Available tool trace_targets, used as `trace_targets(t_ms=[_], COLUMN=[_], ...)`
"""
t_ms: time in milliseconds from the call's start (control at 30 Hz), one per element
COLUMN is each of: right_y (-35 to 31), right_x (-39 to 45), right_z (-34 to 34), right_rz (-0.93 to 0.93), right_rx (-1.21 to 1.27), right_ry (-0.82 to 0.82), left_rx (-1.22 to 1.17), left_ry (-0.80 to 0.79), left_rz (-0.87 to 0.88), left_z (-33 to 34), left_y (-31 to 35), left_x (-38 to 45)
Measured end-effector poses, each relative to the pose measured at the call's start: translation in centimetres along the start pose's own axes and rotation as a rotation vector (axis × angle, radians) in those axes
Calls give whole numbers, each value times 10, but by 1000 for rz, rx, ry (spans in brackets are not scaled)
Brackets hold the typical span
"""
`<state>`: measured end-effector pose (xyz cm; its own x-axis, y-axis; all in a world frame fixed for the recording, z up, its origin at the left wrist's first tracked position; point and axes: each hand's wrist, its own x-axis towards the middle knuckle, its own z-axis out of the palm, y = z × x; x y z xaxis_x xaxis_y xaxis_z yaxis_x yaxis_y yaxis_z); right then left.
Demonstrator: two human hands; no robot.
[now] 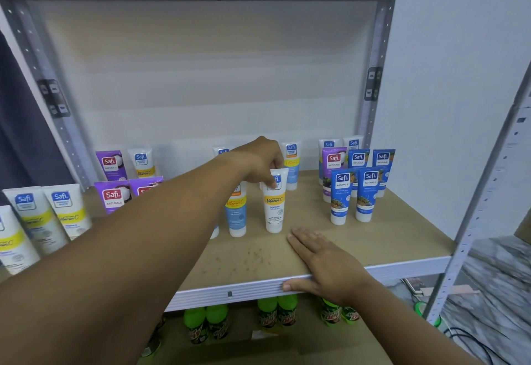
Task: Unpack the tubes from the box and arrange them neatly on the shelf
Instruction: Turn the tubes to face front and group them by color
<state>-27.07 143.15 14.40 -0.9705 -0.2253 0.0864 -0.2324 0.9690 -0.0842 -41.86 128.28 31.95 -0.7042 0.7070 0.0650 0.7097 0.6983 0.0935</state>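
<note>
The left hand [260, 160] reaches in over the shelf [373, 238] from the lower left, and its fingers [271, 183] curl down over the flat top end of a white tube [274, 206] with a yellow band, pinching it from above while the tube stands upright on its cap near the middle of the wooden board. The fingers cover part of the logo at the top of that tube; the rest of its body hangs clear below them. Just to its left stands a white and blue tube [238, 215], close beside but partly hidden by the forearm. The right hand [319, 261] lies flat on the front of the shelf, fingers straight and together, holding nothing, its thumb hooked over the white front edge; its fingertips end just short of the held tube's cap, to the right of it. Further right, a cluster of blue tubes [353, 195] stands upright, well apart from both hands, with a purple tube [333, 172] behind them. At the left, two purple tubes [113, 196] show above the forearm, and several white tubes with yellow bands [46, 215] stand leaning in the wide view at the shelf's left end. More tubes line the back. Green bottles [205, 324] stand on the level below.
</note>
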Motion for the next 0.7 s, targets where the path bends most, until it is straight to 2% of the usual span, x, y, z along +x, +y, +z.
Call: trace_targets(t_ms=[700], right_y=[0], right_x=[1], right_z=[2], right_rz=[-3], right_rx=[-21], right_ry=[-10], left_rx=[-49], left_ry=[29], left_rz=[15], left_z=[6], left_y=[-5], left_x=[4])
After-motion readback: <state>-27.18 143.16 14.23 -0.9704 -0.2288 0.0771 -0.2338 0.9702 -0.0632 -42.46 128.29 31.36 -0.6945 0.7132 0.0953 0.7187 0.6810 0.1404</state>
